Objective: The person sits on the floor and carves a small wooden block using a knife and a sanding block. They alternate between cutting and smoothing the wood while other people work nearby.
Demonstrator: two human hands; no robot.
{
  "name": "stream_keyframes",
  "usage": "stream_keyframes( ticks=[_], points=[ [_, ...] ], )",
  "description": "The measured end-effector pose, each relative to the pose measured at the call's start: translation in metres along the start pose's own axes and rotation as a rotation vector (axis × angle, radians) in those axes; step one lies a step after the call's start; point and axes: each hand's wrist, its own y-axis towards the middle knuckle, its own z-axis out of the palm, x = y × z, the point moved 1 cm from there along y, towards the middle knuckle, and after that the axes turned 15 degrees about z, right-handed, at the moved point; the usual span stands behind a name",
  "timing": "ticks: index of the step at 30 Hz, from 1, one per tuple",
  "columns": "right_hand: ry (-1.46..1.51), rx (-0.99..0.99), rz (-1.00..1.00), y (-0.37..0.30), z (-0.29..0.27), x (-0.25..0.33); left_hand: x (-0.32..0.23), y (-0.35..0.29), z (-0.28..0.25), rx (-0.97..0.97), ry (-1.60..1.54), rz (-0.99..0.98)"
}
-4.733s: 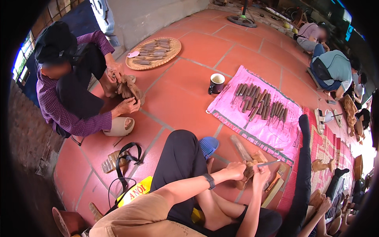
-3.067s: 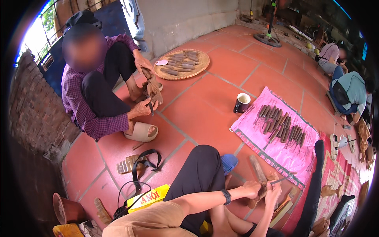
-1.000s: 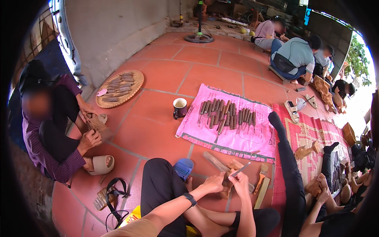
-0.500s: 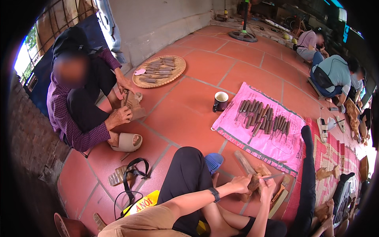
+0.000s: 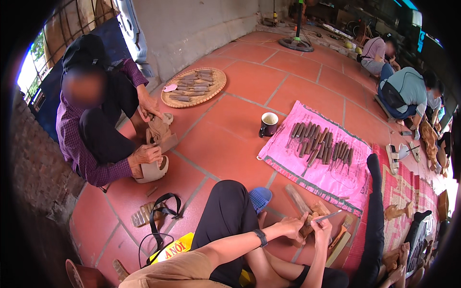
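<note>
- In the head view, the wooden piece [image 5: 305, 230] sits low, right of centre, between your hands just above the tiled floor [image 5: 235, 127]; whether it touches the tiles is hidden.
- Your left hand [image 5: 290, 226] lies against the wooden piece; its fingers are partly covered, so you cannot tell from here how tightly they close.
- Your right hand [image 5: 321, 230] pinches the slim metal tool [image 5: 330, 215] between thumb and fingers, its end pointing out to the right.
- The wooden piece looks stiff and fairly solid, likely of modest weight, with thin carved parts perhaps prone to chipping; its thick body seems the best hold.
- The metal tool looks light, rigid and possibly smooth; holding well back from its end seems safest.
- The tiled floor is hard and flat. Near your hands lie a wooden bar [image 5: 297, 199] and an orange-handled brush [image 5: 339, 238].
- Beyond them, the pink sheet [image 5: 348, 181] bears dark-handled tools [image 5: 315, 140], with a mug [image 5: 269, 126] just beside it.
- Across the room, a co-worker [image 5: 91, 161] sits near a round woven tray [image 5: 217, 97]; others crouch at far right.
</note>
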Motion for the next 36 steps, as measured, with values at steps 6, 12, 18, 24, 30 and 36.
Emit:
stream_keyframes(
  ticks=[6, 12, 18, 24, 30, 36],
  points=[
    [0.124, -0.115, -0.042, 0.003, 0.0, 0.01, 0.009, 0.004, 0.01, -0.028, 0.01, 0.019],
    [-0.026, -0.168, -0.094, 0.007, -0.004, -0.001, 0.003, 0.008, 0.004, 0.015, 0.01, -0.009],
    [-0.101, -0.07, -0.063, 0.002, 0.008, -0.004, 0.01, 0.005, 0.015, -0.048, 0.031, 0.04],
    [0.014, -0.16, -0.092, 0.011, -0.005, -0.002, 0.007, 0.005, 0.011, -0.013, 0.012, 0.032],
    [-0.11, -0.109, -0.134, -0.002, 0.006, 0.002, 0.016, 0.01, 0.022, -0.058, 0.007, 0.041],
    [-0.068, -0.207, -0.15, 0.004, 0.003, 0.0, 0.004, 0.002, 0.006, -0.015, 0.014, -0.001]
  ],
)
